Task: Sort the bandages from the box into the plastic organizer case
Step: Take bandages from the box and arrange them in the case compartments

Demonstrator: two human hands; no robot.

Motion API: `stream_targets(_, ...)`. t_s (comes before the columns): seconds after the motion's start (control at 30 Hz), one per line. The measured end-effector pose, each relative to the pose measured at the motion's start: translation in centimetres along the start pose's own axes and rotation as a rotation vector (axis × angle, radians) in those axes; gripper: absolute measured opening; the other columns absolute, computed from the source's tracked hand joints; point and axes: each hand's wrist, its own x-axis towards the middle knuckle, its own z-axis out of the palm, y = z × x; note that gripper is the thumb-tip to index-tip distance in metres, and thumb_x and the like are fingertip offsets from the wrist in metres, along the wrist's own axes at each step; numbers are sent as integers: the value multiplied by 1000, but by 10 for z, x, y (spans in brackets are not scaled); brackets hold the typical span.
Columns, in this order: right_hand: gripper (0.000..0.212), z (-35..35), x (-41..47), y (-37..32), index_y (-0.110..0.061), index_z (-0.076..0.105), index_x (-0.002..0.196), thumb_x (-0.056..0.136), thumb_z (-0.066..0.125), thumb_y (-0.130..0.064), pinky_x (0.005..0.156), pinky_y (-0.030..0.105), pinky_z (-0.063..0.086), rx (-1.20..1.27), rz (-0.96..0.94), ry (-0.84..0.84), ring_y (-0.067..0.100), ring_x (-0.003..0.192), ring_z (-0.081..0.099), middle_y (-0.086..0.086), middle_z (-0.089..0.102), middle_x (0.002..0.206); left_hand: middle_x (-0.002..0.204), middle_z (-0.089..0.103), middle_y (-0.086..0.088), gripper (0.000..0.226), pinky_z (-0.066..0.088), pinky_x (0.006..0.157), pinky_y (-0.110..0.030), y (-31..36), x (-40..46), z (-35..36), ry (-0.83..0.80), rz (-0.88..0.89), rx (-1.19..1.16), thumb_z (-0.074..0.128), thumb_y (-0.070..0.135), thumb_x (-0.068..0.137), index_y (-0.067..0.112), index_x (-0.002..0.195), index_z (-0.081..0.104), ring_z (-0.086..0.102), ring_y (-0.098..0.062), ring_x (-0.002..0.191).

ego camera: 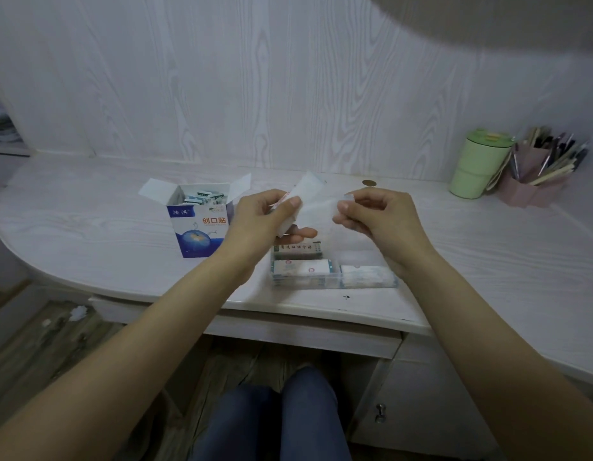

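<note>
Midair, both hands (265, 211) (371, 212) pinch bandage wrapper (310, 197), seemingly above case (335, 274).

Head camera looks forward and down, close over the desk (89, 221)

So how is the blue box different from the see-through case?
The blue box is printed cardboard, standing tall with its flaps open; the see-through case is clear plastic, low and flat. The box sits left of the left hand; the case lies below both hands. Both hold bandages and rest on the desk.
</note>
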Motion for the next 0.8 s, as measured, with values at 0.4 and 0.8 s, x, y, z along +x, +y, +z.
stream_targets(0.4,16,22,22,26,-19,72,76,78,73,-3,79,26,55,-409,7,-44,10,69,64,2,68,74,77,71,2,10,55,57,-19,-3,7,-35,140,47,106,50,15,98,16,96,60,66,-8,56)
stream_targets(0.8,5,42,24,40,-12,72,80,79,72,-6,55,2,37,-744,-91,-76,1,60,51,-9,60,65,80,71,-1,12,56,59,-20,-9,12,-37,94,22,112,49,15,98,13,101,60,66,-10,57)
